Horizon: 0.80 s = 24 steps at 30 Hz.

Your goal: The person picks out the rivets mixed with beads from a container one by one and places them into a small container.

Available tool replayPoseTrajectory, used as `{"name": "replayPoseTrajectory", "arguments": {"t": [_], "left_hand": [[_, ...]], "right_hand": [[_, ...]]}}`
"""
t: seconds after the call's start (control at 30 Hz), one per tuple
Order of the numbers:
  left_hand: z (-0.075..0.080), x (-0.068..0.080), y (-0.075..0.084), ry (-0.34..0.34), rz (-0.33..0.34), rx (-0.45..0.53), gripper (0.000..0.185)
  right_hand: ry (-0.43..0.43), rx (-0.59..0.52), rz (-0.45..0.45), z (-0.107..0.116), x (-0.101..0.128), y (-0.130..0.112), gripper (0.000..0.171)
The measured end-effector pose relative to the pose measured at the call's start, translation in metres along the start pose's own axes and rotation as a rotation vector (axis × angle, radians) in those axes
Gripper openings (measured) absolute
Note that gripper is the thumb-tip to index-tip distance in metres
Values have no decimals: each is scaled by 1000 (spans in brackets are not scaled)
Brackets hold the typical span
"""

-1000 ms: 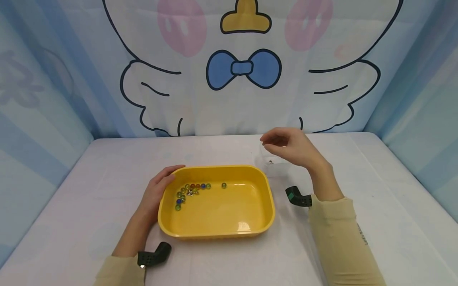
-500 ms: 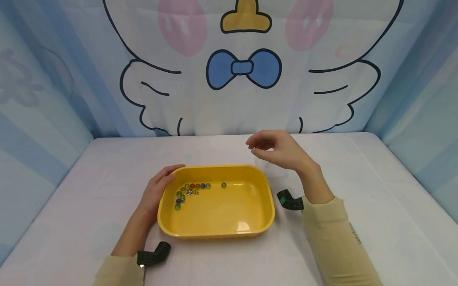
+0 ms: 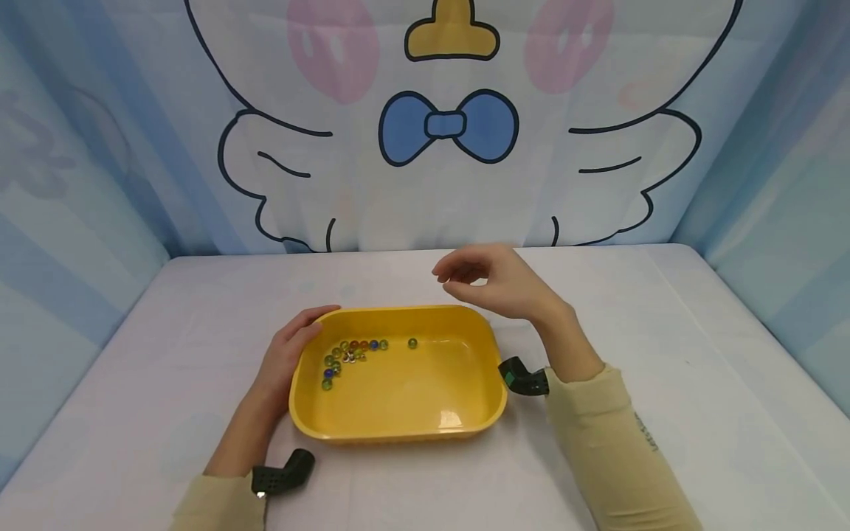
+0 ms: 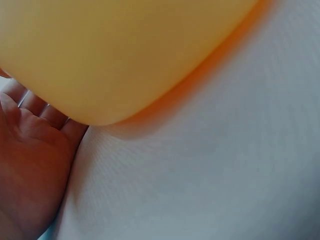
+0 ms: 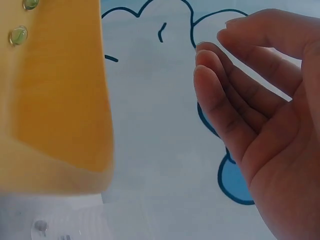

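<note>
Fingers loosely curled and empty, the right hand [image 3: 494, 284] hangs above the far rim of the yellow tray [image 3: 398, 431] at frame centre. The left hand [image 3: 287, 355] holds the tray's left edge, thumb over the rim. Marbles [image 3: 352, 352] cluster in its upper-left corner.

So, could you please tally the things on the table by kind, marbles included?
yellow tray: 1
marbles: about 14; the cluster is too tight for an exact count
hands: 2, the left hand and the right hand
black wrist cameras: 2
total: about 19
</note>
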<state>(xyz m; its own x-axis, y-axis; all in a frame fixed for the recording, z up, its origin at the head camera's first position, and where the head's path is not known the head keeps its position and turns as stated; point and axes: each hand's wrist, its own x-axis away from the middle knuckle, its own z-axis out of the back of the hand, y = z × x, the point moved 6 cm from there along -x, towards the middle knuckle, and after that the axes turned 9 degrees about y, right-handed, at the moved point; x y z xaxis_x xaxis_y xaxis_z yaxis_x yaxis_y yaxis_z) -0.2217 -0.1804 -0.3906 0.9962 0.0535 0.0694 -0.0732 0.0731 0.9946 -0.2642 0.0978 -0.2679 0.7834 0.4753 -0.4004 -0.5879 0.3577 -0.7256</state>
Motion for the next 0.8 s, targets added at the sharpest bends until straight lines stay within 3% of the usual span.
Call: {"name": "replayPoseTrajectory", "arguments": {"t": [0.57,0.8], "left_hand": [[0,-1,0,1,7,-6,43],[0,0,1,2,-3,-5,43]], "right_hand": [[-31,-35,87,-25,-9,-17,18],[-59,-62,164,-39,-11,-24,17]]}}
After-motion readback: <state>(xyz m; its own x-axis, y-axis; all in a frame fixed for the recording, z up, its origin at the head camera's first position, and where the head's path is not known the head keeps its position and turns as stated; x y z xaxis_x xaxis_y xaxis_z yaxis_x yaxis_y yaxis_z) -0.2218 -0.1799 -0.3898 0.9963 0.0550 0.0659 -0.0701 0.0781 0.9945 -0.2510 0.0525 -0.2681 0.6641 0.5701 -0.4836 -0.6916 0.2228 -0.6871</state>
